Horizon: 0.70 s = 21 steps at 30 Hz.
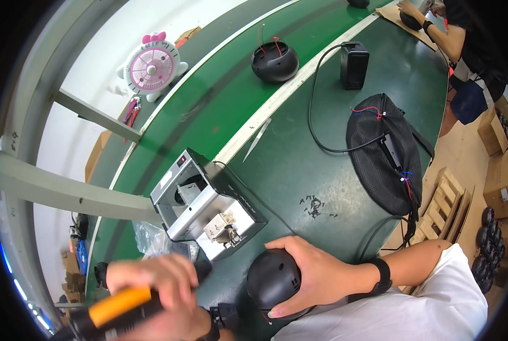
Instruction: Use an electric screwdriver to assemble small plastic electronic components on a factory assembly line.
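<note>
My left hand (157,284), smeared by motion, is closed around a black electric screwdriver (120,307) with an orange band, at the lower left. My right hand (319,278) grips a rounded black plastic housing (274,278) at the table's near side, thumb and fingers spread across its shell. Slots and small holes show in the housing; its underside is hidden. Just beyond the left hand stands a silver and black screw feeder (205,204). A scatter of small dark screws (313,206) lies on the green table (282,176) beyond the right hand.
A black mesh bag (379,153) with wires lies on the right, beside a black box (354,65) with a cable. An open round housing (275,62) sits on the green belt (208,108). A pink fan (151,68) stands far left. Another person (450,42) works far right.
</note>
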Tool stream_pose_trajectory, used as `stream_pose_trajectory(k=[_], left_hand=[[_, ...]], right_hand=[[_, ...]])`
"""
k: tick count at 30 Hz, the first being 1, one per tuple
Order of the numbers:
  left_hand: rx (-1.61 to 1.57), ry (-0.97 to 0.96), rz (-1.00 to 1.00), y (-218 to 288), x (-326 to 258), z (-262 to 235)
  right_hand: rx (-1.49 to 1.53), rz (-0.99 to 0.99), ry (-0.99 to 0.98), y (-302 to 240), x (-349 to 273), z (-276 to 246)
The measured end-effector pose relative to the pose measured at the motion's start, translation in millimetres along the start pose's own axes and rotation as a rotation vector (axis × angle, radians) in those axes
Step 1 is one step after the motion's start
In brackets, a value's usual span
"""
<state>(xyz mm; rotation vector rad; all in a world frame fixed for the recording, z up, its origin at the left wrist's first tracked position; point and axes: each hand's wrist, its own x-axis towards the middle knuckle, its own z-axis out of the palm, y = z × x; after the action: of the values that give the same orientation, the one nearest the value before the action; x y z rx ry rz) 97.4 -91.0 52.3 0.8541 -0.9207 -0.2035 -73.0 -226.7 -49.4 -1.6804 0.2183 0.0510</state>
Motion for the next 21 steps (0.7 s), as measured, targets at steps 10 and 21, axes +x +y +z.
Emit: stream_pose_trajectory(k=[10, 21], left_hand=[[0.159, 0.306, -0.337, -28.6, -5.4, 9.2], [-0.016, -0.145, -0.215, 30.0, -18.5, 44.9]], right_hand=[[-0.037, -0.009, 0.014, 0.6, -3.0, 4.5], [-0.108, -0.057, 0.026, -2.8, -1.1, 12.1]])
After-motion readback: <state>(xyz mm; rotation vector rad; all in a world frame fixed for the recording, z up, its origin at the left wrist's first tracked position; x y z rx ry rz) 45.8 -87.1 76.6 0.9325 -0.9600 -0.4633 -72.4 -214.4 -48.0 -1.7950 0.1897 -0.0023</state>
